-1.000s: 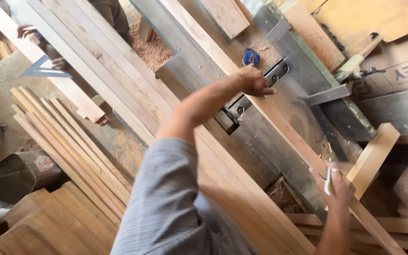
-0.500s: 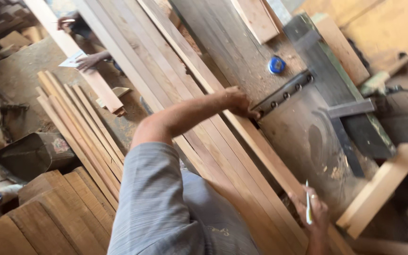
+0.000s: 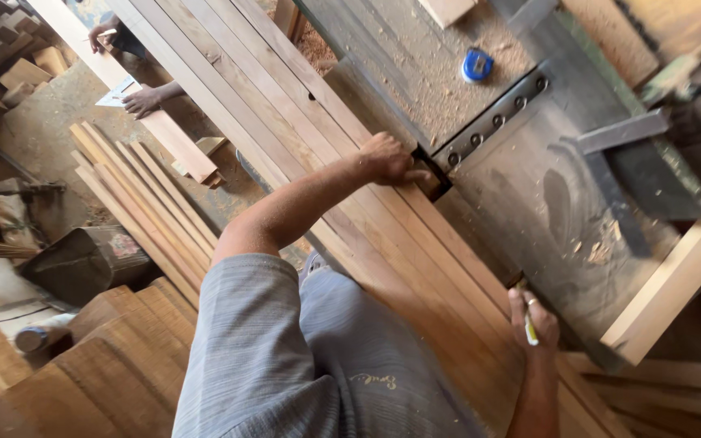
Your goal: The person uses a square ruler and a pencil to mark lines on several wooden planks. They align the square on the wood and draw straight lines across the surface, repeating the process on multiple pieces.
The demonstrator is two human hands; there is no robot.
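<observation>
The long reddish-brown wooden planks point(image 3: 326, 154) lie side by side along the grey metal machine counter point(image 3: 545, 186), running from the upper left down to the lower right. The left hand point(image 3: 387, 158) presses flat on the planks, its fingers touching a dark metal square point(image 3: 432, 180) at the planks' edge. The right hand point(image 3: 533, 318), resting on the same planks further down, is clenched around a white and yellow pencil point(image 3: 531, 328), while a blue tape measure point(image 3: 476, 65) sits apart among the sawdust.
</observation>
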